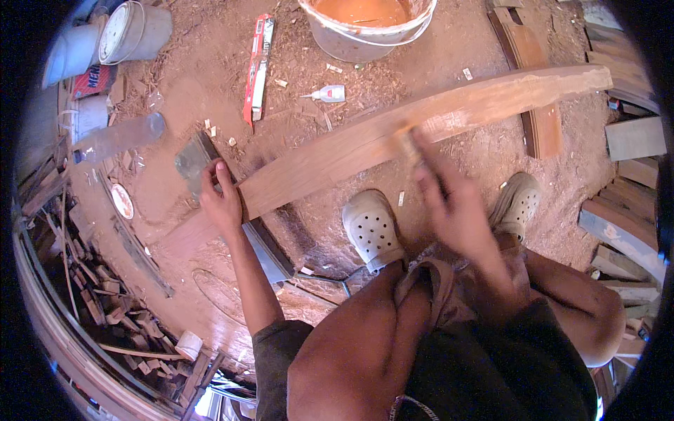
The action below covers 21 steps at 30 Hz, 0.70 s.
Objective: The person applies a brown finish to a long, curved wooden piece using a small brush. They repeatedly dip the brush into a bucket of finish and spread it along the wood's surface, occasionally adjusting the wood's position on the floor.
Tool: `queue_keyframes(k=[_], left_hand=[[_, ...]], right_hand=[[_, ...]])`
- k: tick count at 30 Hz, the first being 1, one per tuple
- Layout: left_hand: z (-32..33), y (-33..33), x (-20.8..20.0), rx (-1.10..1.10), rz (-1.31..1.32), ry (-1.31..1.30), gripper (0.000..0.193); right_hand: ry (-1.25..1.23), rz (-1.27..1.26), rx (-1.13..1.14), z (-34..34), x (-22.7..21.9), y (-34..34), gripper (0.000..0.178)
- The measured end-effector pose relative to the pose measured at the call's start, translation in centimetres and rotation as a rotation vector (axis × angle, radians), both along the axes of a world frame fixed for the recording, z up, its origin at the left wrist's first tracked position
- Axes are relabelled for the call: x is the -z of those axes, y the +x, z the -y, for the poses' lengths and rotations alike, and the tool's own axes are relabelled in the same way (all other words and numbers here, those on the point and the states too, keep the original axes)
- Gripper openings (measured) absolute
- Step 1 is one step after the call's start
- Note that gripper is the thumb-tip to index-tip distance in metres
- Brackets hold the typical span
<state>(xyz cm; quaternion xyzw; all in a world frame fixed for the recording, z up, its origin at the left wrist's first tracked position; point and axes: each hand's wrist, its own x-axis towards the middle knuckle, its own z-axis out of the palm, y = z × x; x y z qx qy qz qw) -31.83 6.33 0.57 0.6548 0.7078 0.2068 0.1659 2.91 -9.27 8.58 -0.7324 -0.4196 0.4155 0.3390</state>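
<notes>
A long wooden plank (330, 156) lies slantwise in front of me, propped on wood pieces near both ends. Its right half carries a pale, wet-looking coat. My left hand (223, 198) is closed round the plank's left part, thumb up. Over the middle of the plank is my right hand (453, 203), smeared by motion, with its fingers round a short hand tool (406, 140). That tool's tan-orange end meets the plank at the edge of the pale coat; blur hides its exact kind.
Beyond the plank stands a white bucket (351, 45) of orange liquid. A small white glue bottle (328, 93) and a red-and-white long box (258, 67) lie nearby. Lidded buckets (137, 31) and a plastic bottle (123, 137) sit left. Wood offcuts (632, 179) are stacked right.
</notes>
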Motion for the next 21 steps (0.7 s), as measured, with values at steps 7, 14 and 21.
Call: queue_keyframes(k=[7,14,21], left_hand=[[0.1,-0.1,-0.4,0.072,-0.002,0.01,0.031],[-0.1,-0.1,0.0,0.132,0.005,0.038,0.032],[-0.2,-0.2,-0.5,0.163,0.075,0.046,0.029]], right_hand=[[-0.172,0.341,-0.051,-0.2,0.9,-5.2,0.054],[-0.3,0.558,-0.084,0.5,2.3,-6.2,0.056],[-0.187,0.526,-0.061,-0.4,2.0,-7.6,0.057]])
